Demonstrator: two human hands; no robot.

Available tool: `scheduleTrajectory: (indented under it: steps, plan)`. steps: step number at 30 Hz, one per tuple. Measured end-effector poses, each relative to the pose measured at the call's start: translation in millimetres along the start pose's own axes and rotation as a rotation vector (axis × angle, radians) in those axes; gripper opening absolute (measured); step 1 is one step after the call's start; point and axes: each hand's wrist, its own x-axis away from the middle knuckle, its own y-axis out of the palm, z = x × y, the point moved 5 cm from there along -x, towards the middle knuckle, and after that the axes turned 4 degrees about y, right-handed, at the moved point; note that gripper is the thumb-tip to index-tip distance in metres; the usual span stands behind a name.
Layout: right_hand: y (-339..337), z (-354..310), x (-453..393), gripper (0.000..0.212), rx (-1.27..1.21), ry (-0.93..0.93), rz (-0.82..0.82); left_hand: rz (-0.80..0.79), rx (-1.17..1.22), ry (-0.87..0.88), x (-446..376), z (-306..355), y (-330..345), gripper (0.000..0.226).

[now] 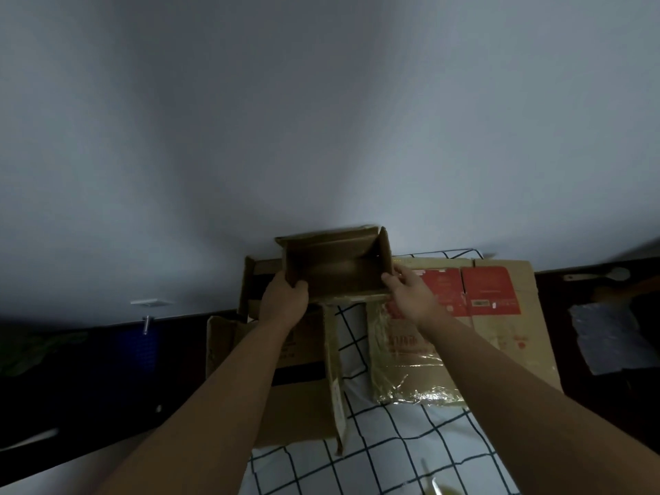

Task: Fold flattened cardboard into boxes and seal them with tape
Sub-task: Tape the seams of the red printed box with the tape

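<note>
Above checked cloth (393, 455) | left hand (284, 301), right hand (410, 294) grip box (335, 266); nothing visible inside

This looks like a room in a home. A white sheet with a black grid (393, 455) covers what seems a bed, set against a plain white wall (321, 119), with flattened cardboard (500, 316) lying on it.

matt brown cardboard box (335, 269), glossy tape (414, 387) on flattened cardboard (500, 337), checked cloth (393, 451).
</note>
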Motion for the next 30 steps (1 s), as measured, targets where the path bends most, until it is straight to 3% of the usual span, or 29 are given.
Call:
scheduleTrajectory:
  steps: [4,8,14,20,23,27,30]
  plan:
    - [-23.6,8.5,11.3,0.048,-0.035,-0.028,0.015,0.144,-0.125,0.127,15.3,28.9,10.6,0.064]
    - [-52.4,27.5,16.3,0.053,-0.024,-0.009,0.046,0.274,-0.187,0.314,55.1,72.8,36.2,0.062]
    - [-95.0,64.5,25.5,0.054,0.003,0.01,0.06,0.233,-0.197,0.489,111.4,100.3,111.1,0.055]
    - [-143.7,138.2,22.0,0.049,0.135,0.049,0.132,0.036,-0.219,0.324,114.3,58.8,198.6,0.056]
    - [-169.1,182.7,10.0,0.05,0.26,0.114,0.235,-0.041,-0.2,0.135,100.9,18.8,227.7,0.061]
    - [-201.0,234.1,-7.3,0.09,0.324,0.281,0.389,-0.058,-0.191,-0.058,66.2,-43.5,250.2,0.079]
    - [-210.0,262.1,-18.7,0.108,0.3,0.373,0.365,-0.042,-0.151,-0.189,53.9,-59.0,254.7,0.095]
